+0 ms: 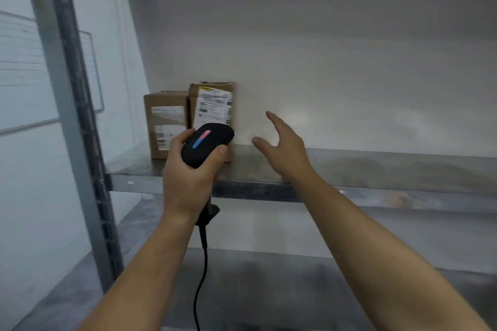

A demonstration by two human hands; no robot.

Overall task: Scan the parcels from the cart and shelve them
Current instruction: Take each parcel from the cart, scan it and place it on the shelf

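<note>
Head view — scanner (208, 142) overlaps taller parcel (212, 102) — shorter parcel (165, 121) beside.

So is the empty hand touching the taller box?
Apart. The head view shows bare wall and shelf between the right hand and the taller box, its fingers spread in the air.
</note>
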